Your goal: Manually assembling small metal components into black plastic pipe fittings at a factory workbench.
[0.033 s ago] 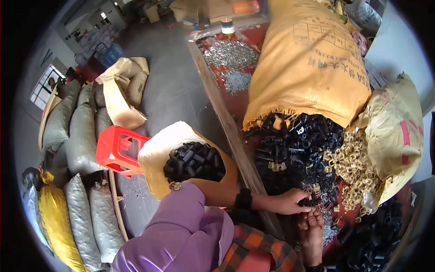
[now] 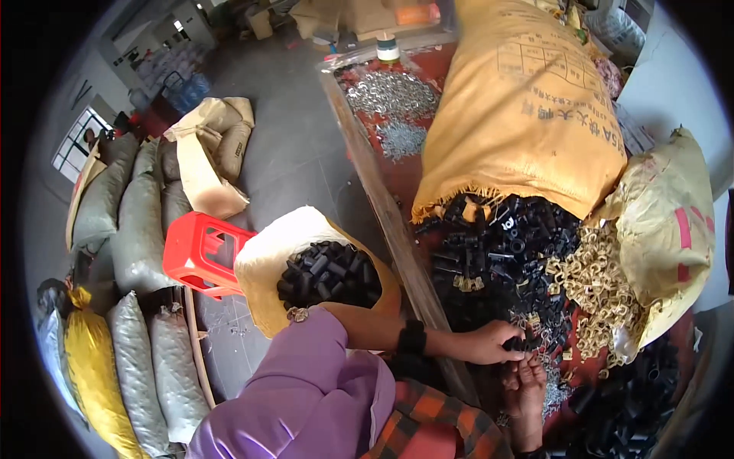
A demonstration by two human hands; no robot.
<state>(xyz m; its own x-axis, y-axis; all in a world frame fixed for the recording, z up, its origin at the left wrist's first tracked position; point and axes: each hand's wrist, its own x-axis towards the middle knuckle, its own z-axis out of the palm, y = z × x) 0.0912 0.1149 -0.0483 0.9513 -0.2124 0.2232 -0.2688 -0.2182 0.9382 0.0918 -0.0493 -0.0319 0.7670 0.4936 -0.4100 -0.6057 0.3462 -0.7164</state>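
Grey and yellow filled sacks [image 2: 141, 252] line the floor at far left, beside a red plastic stool [image 2: 200, 254]. An open sack of black tubes [image 2: 327, 274] sits by the table edge [image 2: 386, 222]. Nothing has shifted since the earlier view. The left hand [image 2: 489, 342] pinches a small black tube [image 2: 517, 343]; the right hand [image 2: 527, 382] below curls around tiny metal pieces. Beyond spill brass clips [image 2: 592, 287] and a big yellow sack [image 2: 520, 107].
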